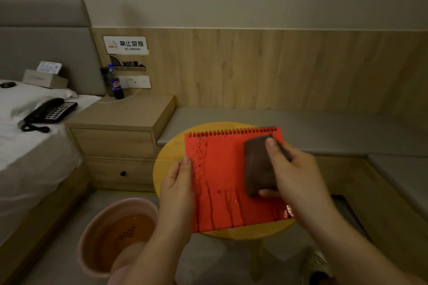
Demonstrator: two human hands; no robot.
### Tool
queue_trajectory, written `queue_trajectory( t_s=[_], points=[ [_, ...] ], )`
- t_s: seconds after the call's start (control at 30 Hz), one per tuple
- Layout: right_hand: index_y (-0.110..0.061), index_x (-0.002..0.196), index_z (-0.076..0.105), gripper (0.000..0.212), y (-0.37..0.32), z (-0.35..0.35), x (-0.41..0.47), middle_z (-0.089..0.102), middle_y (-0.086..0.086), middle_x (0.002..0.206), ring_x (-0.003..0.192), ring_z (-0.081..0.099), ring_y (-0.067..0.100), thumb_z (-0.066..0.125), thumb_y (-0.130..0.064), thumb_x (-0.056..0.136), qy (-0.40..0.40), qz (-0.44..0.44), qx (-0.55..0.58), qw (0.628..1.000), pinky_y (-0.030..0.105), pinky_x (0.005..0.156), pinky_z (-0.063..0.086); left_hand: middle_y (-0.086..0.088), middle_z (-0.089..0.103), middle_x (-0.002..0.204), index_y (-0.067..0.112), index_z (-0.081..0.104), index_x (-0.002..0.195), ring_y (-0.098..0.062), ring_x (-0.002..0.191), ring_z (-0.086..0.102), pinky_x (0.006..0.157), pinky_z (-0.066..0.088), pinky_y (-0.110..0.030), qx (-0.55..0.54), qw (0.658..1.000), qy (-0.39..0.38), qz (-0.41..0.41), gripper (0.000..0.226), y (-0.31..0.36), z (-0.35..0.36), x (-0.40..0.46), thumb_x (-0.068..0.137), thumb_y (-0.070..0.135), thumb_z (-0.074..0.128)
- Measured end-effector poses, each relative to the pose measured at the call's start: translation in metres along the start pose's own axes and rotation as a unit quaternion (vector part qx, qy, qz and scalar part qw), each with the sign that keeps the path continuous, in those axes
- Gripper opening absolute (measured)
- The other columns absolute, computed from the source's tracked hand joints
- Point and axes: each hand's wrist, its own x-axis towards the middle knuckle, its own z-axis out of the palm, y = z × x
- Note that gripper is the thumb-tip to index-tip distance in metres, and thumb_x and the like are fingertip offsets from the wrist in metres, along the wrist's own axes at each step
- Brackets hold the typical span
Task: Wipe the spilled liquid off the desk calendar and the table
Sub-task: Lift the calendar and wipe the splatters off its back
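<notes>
— While you've got it up off the table, what's in each hand?

— My left hand (177, 183) grips the left edge of the red spiral-bound desk calendar (222, 183), thumb on its face, holding it tilted above the round yellow table (166, 157). My right hand (294, 176) is closed around a dark brown cloth (258, 166), pressing it flat against the right half of the calendar.

— Is the calendar still wet?

— Dark drops speckle its left strip and thin streaks run down toward the bottom edge, with a small dark pool at the bottom right corner.

— Anything readable around you?

— On the wood panelling a white sign (126, 45) reads "禁止吸烟 NO SMOKING", and under it a black sign (129, 63) says "WIFI". A Pepsi bottle (115, 83) stands on the nightstand (125, 111), beside the wall sockets. The card (49, 67) on the box by the headboard is too small to read.

— And on the floor?

— A pink basin (115, 236) of brownish water sits below my left arm. A black telephone (49, 111) lies on the bed.
</notes>
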Motion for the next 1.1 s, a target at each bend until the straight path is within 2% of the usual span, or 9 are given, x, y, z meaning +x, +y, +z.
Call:
queue_trajectory(
  t_s=[0.07,0.23,0.33,0.4,0.5,0.67,0.8,0.97,1.1],
  points=[
    [-0.035,0.078,0.08,0.028,0.001,-0.022,0.0,0.078,-0.001,0.075,0.063,0.077,0.016,0.063,-0.046,0.097,0.025,0.013,0.008,1.0,0.033,0.044,0.058,-0.011,0.079,0.101,0.035,0.078,0.088,-0.026,0.093,0.073,0.09,0.057,-0.054,0.002,1.0,0.005,0.003,0.033,0.001,-0.004,0.004,0.106,0.043,0.052],
    [-0.024,0.084,0.075,0.026,0.005,-0.064,-0.002,0.079,0.001,0.075,0.063,0.077,0.016,0.061,-0.04,0.1,0.052,0.023,-0.012,0.998,0.032,0.04,0.057,0.002,0.075,0.079,0.034,0.077,0.079,-0.012,0.071,0.069,0.07,0.056,-0.034,-0.011,1.0,0.011,0.004,0.037,0.002,-0.004,0.012,0.106,0.04,0.052],
    [-0.021,0.084,0.076,0.028,0.012,-0.071,-0.001,0.079,-0.001,0.074,0.063,0.077,0.018,0.061,-0.04,0.099,0.046,0.037,-0.03,0.998,0.034,0.042,0.058,-0.004,0.075,0.086,0.033,0.078,0.082,-0.019,0.082,0.069,0.08,0.056,-0.042,-0.021,1.0,0.015,0.006,0.034,0.004,0.0,0.012,0.106,0.04,0.053],
    [-0.024,0.082,0.078,0.029,0.017,-0.071,-0.001,0.079,-0.001,0.075,0.063,0.078,0.019,0.061,-0.039,0.099,0.042,0.035,-0.035,0.998,0.035,0.044,0.059,-0.004,0.077,0.091,0.033,0.079,0.086,-0.023,0.09,0.069,0.089,0.055,-0.047,-0.022,1.0,0.017,0.009,0.033,0.005,0.002,0.012,0.105,0.04,0.054],
    [-0.037,0.082,0.08,0.027,0.019,-0.066,-0.003,0.079,-0.006,0.078,0.066,0.078,0.017,0.06,-0.041,0.099,0.031,0.021,-0.027,0.999,0.036,0.045,0.059,0.003,0.079,0.09,0.036,0.08,0.087,-0.018,0.09,0.071,0.09,0.054,-0.046,-0.02,1.0,0.018,0.012,0.032,0.006,0.004,0.012,0.105,0.04,0.054],
    [-0.045,0.081,0.08,0.027,0.017,-0.051,-0.011,0.078,-0.006,0.076,0.064,0.077,0.017,0.059,-0.042,0.099,0.017,0.001,-0.022,1.0,0.035,0.044,0.059,0.003,0.081,0.09,0.036,0.079,0.088,-0.016,0.087,0.074,0.081,0.058,-0.038,-0.018,1.0,0.02,0.008,0.03,0.007,0.004,0.015,0.104,0.042,0.055],
    [-0.05,0.078,0.078,0.03,0.015,-0.034,-0.017,0.077,-0.009,0.072,0.063,0.076,0.013,0.059,-0.041,0.099,-0.007,-0.005,-0.023,1.0,0.035,0.044,0.059,0.003,0.082,0.089,0.036,0.079,0.086,-0.012,0.081,0.076,0.062,0.06,-0.027,-0.019,1.0,0.012,0.007,0.032,0.008,0.004,0.016,0.105,0.043,0.054],
    [-0.042,0.086,0.079,0.022,0.018,-0.007,-0.023,0.076,0.009,0.082,0.068,0.077,0.023,0.06,-0.046,0.096,-0.035,-0.009,-0.031,0.999,0.039,0.044,0.06,0.0,0.081,0.091,0.035,0.078,0.089,-0.017,0.085,0.075,0.075,0.061,-0.038,-0.019,1.0,0.011,0.01,0.031,0.008,0.008,0.015,0.104,0.046,0.054],
    [-0.029,0.093,0.077,0.031,0.022,0.015,-0.029,0.074,0.015,0.081,0.062,0.076,0.025,0.061,-0.056,0.092,-0.065,-0.01,-0.044,0.997,0.04,0.042,0.06,0.0,0.081,0.087,0.036,0.079,0.088,-0.014,0.079,0.075,0.064,0.059,-0.028,-0.024,1.0,0.004,0.016,0.033,0.008,0.013,0.014,0.106,0.041,0.052]
  ],
)
